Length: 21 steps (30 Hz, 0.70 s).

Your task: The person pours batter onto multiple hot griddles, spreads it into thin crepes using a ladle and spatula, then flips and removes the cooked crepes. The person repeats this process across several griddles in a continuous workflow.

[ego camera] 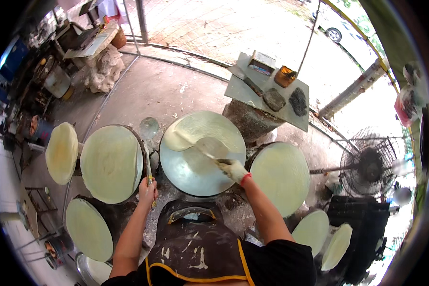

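Before me a round metal griddle (200, 178) carries pale batter (211, 121) over its far half, thicker in a patch at the left. The near half is bare metal. My right hand (234, 171), in a white glove with a red cuff, grips the dark handle of a wide flat spreader (211, 148). Its blade is blurred by motion and lies over the batter's edge. With my left hand (148, 193) I hold a long handle (149, 164); a round, ladle-like head (149, 128) shows at its far end. That head sits between the middle griddle and the left griddle (140, 168).
Pale flat sheets cover the left griddle and the right one (280, 178); several more round sheets (89, 228) stand around me. Beyond, a board (232, 89) on a stone block bears a tin and dark lumps. A standing fan (370, 164) is at right.
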Motion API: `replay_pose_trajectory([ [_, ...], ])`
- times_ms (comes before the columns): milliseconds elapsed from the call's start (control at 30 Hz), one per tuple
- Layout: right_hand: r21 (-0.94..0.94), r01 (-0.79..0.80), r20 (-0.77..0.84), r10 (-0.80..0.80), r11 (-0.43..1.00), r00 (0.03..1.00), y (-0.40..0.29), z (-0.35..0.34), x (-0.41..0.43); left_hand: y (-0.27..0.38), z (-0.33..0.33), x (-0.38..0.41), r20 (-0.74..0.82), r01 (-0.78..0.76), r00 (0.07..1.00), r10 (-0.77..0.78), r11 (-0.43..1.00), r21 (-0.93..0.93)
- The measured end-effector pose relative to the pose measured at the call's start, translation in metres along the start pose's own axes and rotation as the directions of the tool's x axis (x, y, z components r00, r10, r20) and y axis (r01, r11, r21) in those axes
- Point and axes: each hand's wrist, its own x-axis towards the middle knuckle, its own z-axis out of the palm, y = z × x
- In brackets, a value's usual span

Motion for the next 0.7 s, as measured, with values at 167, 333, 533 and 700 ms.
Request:
replay_pose_trajectory([
  [167,-0.047,0.087,0.147,-0.079,0.995,0.986,-0.015,-0.004,0.040,-0.024,0.009,-0.011,-0.102,-0.035,0.994,0.037,0.999,0.021],
  [333,-0.138,-0.029,0.251,0.063,0.990,0.966,-0.031,-0.015,0.005,-0.035,0.019,-0.044,-0.200,-0.042,0.978,0.052,0.998,0.056],
  [533,-0.225,-0.074,0.298,0.141,0.971,0.944,-0.042,-0.008,0.047,-0.060,0.024,-0.058,-0.303,-0.047,0.940,0.154,0.941,0.334],
  [700,-0.140,-0.179,0.438,0.222,0.974,0.871,-0.023,-0.063,0.017,-0.076,0.045,-0.093,-0.187,-0.132,0.880,0.437,0.604,0.786],
])
